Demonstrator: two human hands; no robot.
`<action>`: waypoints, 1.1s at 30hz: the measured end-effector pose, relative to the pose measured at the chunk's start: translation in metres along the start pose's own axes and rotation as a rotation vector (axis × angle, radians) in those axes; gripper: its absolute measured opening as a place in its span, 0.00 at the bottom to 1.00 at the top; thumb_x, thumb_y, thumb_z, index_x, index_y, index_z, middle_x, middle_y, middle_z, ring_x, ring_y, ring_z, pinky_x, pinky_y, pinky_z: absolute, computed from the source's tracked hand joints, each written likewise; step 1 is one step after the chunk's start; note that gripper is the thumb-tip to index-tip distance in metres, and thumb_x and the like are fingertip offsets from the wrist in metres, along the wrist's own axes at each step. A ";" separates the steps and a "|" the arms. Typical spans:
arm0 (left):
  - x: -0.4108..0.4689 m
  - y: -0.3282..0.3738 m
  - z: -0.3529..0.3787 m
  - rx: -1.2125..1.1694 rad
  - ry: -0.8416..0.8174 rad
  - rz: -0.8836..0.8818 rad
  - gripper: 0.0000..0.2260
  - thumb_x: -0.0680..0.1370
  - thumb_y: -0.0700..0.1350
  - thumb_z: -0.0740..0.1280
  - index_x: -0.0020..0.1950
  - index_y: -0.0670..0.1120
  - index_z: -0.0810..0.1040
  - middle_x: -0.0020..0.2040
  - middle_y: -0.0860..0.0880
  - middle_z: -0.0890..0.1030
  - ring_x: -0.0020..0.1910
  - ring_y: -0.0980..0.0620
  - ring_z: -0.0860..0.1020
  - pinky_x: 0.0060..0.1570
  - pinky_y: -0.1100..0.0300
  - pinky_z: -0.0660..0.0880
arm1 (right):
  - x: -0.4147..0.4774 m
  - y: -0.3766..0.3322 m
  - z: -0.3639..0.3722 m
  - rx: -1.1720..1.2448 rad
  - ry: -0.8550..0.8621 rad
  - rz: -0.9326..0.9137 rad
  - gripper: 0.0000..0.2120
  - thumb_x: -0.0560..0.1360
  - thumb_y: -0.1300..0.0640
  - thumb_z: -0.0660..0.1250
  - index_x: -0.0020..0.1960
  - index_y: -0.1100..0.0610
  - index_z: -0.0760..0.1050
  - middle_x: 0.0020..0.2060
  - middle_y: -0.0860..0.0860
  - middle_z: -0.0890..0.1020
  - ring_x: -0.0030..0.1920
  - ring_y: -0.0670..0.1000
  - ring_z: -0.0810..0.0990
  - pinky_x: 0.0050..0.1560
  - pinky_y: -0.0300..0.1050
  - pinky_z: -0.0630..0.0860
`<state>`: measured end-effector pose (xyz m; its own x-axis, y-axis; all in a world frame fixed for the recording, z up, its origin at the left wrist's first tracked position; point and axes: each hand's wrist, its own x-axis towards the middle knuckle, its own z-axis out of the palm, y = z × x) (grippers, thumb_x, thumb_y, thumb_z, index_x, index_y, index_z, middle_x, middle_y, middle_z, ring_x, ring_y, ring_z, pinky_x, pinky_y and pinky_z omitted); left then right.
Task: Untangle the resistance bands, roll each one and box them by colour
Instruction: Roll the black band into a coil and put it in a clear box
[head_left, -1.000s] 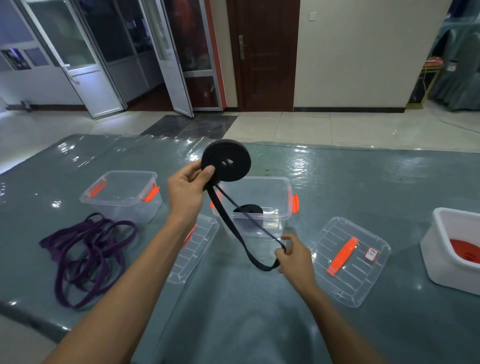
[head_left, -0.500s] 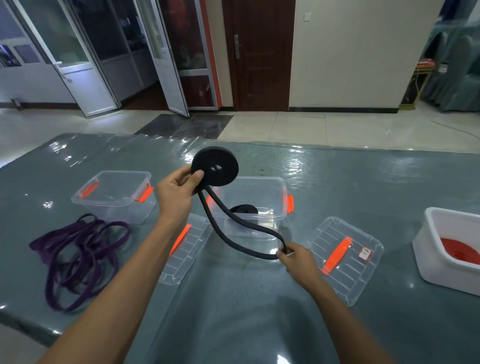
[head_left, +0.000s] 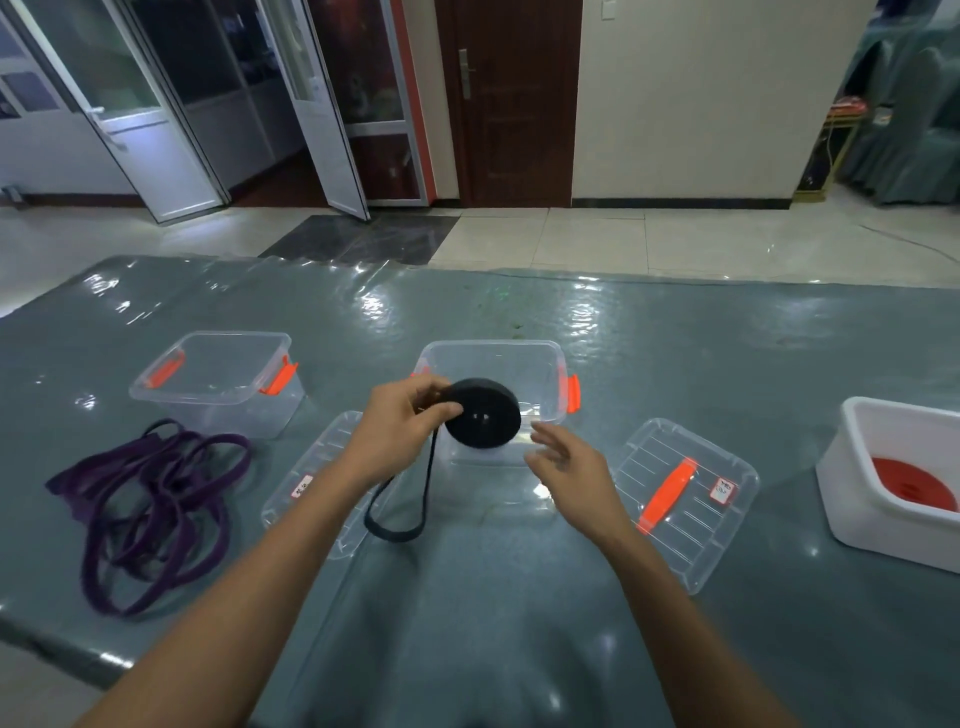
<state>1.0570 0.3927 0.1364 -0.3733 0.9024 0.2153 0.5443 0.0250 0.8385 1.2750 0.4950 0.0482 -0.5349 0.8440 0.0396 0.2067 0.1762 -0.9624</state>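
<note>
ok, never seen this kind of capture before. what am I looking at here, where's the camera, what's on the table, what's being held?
There is no robot: a person works with two bare hands. The single wide-angle camera sits on their head and looks forward and down, so both forearms reach in from the bottom.

The left hand grips a black band roll, with a loose tail loop hanging below it. The right hand is open beside the roll and holds nothing.

On the grey table: a clear box behind the roll, a second clear box to the left, two clear lids and lying flat, a tangle of purple bands, and a white tub holding something red.
</note>
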 end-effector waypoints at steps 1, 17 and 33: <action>-0.002 -0.002 0.001 0.057 -0.048 -0.004 0.08 0.77 0.40 0.73 0.50 0.54 0.84 0.44 0.54 0.86 0.47 0.53 0.85 0.52 0.58 0.79 | 0.001 -0.013 0.000 0.008 0.002 -0.057 0.19 0.78 0.55 0.71 0.68 0.47 0.76 0.59 0.39 0.81 0.56 0.37 0.81 0.57 0.36 0.78; -0.031 0.005 0.033 -0.199 0.060 -0.053 0.08 0.77 0.36 0.73 0.55 0.43 0.86 0.48 0.49 0.88 0.49 0.51 0.86 0.52 0.61 0.80 | -0.011 -0.052 -0.001 0.282 -0.047 -0.038 0.19 0.75 0.68 0.69 0.58 0.48 0.82 0.49 0.46 0.86 0.52 0.49 0.85 0.47 0.51 0.85; -0.026 0.008 0.029 -0.218 0.009 -0.047 0.11 0.77 0.35 0.72 0.54 0.50 0.85 0.48 0.50 0.88 0.50 0.50 0.86 0.55 0.57 0.81 | -0.016 -0.059 -0.006 -0.216 -0.057 -0.439 0.27 0.74 0.67 0.69 0.69 0.46 0.73 0.61 0.44 0.78 0.62 0.40 0.75 0.64 0.32 0.68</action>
<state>1.0926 0.3817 0.1232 -0.4019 0.8984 0.1773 0.3512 -0.0276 0.9359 1.2767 0.4746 0.1058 -0.6523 0.6385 0.4084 0.1133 0.6149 -0.7805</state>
